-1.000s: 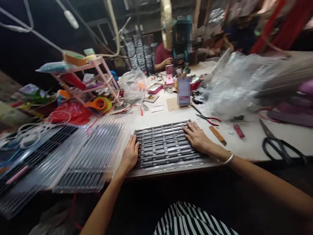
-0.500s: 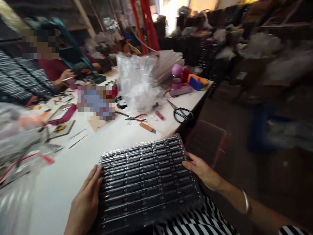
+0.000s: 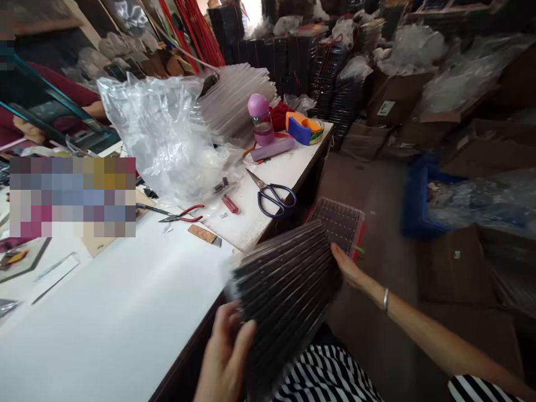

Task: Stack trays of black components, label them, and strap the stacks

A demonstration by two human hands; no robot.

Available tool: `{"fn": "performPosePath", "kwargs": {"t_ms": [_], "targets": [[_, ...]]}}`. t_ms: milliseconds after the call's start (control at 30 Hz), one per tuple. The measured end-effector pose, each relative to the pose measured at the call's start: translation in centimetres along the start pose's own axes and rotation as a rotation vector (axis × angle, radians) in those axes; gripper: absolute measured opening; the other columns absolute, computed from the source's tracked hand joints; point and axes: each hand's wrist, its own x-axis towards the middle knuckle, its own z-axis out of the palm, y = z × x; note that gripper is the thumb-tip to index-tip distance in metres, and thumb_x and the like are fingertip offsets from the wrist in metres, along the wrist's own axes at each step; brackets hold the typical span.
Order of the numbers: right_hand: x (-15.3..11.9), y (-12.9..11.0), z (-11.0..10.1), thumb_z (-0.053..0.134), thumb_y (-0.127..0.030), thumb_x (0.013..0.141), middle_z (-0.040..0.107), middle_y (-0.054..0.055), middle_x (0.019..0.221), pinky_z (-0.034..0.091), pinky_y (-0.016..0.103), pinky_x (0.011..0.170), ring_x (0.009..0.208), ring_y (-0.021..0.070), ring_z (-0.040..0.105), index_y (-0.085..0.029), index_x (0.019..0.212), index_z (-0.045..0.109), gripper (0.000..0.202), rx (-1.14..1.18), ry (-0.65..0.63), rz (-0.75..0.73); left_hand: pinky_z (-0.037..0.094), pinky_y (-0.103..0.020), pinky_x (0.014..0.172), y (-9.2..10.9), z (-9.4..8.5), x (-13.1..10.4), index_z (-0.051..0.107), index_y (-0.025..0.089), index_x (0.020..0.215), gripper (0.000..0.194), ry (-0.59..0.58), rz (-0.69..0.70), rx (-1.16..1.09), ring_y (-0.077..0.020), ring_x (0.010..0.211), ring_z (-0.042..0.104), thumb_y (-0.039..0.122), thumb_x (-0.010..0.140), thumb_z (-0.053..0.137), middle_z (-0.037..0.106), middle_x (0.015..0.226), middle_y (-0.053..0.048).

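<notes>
Black tray tilted between two hands, off the counter's edge

The ribbed tray (image 3: 288, 285) is above the striped clothing (image 3: 329, 374), just beyond the near edge of the white counter (image 3: 117, 307). The right hand (image 3: 349, 268) is closed on its right edge, thumb on the upper face; a pale bracelet (image 3: 386, 299) circles that wrist. The left hand (image 3: 228, 340) is half open at the left edge, fingers curled and thumb apart; blur hides whether it grips.

On the counter beyond the tray are an orange cutter (image 3: 203, 233), red-handled pliers (image 3: 178, 216), a small red tool (image 3: 230, 204) and dark-handled scissors (image 3: 264, 188), their blades slightly parted. Behind them stands a heap of clear bags (image 3: 159, 139), with clear sheets (image 3: 238, 97), a purple bottle (image 3: 263, 120), a purple roll (image 3: 273, 149) and an orange-and-blue tape dispenser (image 3: 299, 128) to its right.

Lower down, past the tray's right corner, is a flat covered tray (image 3: 339, 220) with a red edge. A blue crate (image 3: 412, 195) and cardboard boxes (image 3: 393, 97) sit farther right. At the far left, another person's hand (image 3: 31, 131) shows beside a teal frame (image 3: 67, 95).
</notes>
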Motion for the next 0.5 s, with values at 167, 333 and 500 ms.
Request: {"fn": "performPosePath", "kwargs": {"t_ms": [167, 333, 500], "targets": [[7.6, 1.5, -10.8, 0.024, -0.068, 0.086, 0.061, 0.013, 0.119, 0.037, 0.048, 0.103, 0.118, 0.0263, 0.051, -0.019, 0.119, 0.056, 0.067, -0.371, 0.108, 0.021, 0.054, -0.031, 0.057, -5.1, 11.2, 7.3, 0.036, 0.023, 0.120, 0.064, -0.300, -0.315, -0.286, -0.0182, 0.066, 0.064, 0.064, 0.076, 0.054, 0.065, 0.091, -0.007], [16.7, -0.6, -16.4, 0.031, -0.053, 0.091, 0.062, 0.018, 0.111, 0.039, 0.049, 0.096, 0.111, 0.0283, 0.054, -0.013, 0.110, 0.060, 0.053, -0.770, 0.105, 0.076, 0.055, -0.028, 0.056, -10.2, 20.5, 13.6, 0.026, 0.022, 0.128, 0.074, -0.301, -0.461, -0.532, -0.0118, 0.060, 0.064, 0.065, 0.075, 0.055, 0.058, 0.109, -0.009], [21.7, 0.3, -13.7, 0.022, -0.053, 0.093, 0.053, 0.024, 0.118, 0.034, 0.061, 0.090, 0.116, 0.0346, 0.046, -0.013, 0.119, 0.054, 0.058, -1.090, 0.190, 0.074, 0.051, -0.022, 0.047, -12.3, 25.1, 17.8, 0.026, 0.018, 0.131, 0.061, -0.188, -0.547, -0.573, -0.0072, 0.051, 0.058, 0.049, 0.085, 0.052, 0.059, 0.108, -0.012]]}}
